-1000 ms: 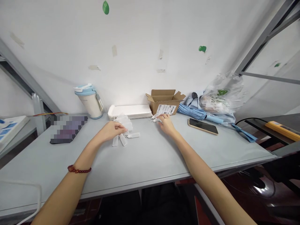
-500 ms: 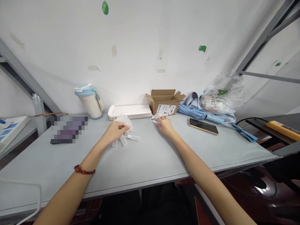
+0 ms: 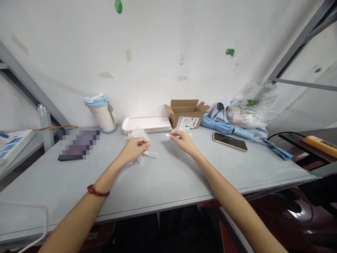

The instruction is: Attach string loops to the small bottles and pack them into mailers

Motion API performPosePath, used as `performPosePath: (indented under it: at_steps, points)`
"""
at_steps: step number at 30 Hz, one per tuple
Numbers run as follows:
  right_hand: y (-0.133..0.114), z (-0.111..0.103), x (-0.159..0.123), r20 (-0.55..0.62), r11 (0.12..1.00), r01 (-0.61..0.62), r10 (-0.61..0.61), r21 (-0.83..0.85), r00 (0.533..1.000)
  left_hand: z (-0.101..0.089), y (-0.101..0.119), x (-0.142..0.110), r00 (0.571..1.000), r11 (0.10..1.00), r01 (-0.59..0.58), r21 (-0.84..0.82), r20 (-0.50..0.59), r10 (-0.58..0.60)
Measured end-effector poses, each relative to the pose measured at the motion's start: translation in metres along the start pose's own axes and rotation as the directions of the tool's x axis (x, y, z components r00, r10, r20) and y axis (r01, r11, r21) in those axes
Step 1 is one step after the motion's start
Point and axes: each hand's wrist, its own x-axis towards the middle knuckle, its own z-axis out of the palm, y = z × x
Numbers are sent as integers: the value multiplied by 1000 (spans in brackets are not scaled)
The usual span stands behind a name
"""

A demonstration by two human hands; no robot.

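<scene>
My right hand (image 3: pixel 184 141) pinches a small white piece with a thin tip (image 3: pixel 167 135) between thumb and fingers, just over the table. Behind that hand a crumpled clear plastic bag (image 3: pixel 183 130) lies before the cardboard box. My left hand (image 3: pixel 136 147) is closed in a pinch; whatever may be between its fingertips cannot be made out. Another clear plastic bag (image 3: pixel 139 133) lies behind and partly under it. Several flat translucent white pieces rest beside its fingers, among them one small white piece (image 3: pixel 151 154) pointing right.
Along the wall stand a cream tumbler (image 3: pixel 103 116), a stack of white trays (image 3: pixel 149 123) and an open cardboard box (image 3: pixel 185 114). To the right lie a phone (image 3: pixel 230 141), a folded blue umbrella (image 3: pixel 218 123) and a plastic bag (image 3: pixel 252 105). A dark blurred item (image 3: pixel 79 144) sits left.
My right hand has come away from the clear bag, and a small white piece now shows in its fingers. My left hand has shifted slightly right over the pieces.
</scene>
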Motion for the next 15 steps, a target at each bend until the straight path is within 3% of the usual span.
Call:
performPosePath:
  at_steps: [8,15]
  points:
    - [-17,3,-7,131,940,-97,57,326,990,6,6,-3,999,996,7,-86,44,-4]
    - [-23,8,-10,182,912,-131,63,389,981,11,12,-7,990,992,39,-119,137,-22]
